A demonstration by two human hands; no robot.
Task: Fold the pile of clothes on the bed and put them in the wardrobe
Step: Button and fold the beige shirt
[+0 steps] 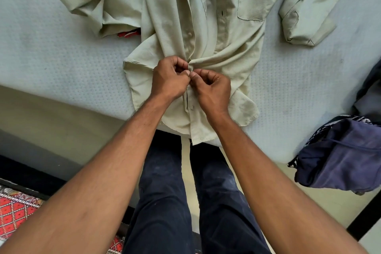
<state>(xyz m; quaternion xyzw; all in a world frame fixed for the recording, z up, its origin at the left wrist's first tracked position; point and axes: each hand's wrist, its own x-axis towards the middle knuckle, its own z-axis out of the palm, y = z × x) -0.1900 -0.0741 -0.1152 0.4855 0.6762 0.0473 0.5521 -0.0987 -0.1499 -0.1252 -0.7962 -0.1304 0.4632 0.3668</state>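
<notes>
left hand (168, 79) pinches shirt (206, 31) | right hand (212, 86) pinches it too (thumbs touching)

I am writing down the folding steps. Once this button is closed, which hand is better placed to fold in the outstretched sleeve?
Probably the right hand. The sleeve lies on that hand's side of the shirt; the left hand would have to cross the shirt. Both now pinch its front edges.

A red patterned rug (14, 210) lies on pale floor (342, 210).
</notes>
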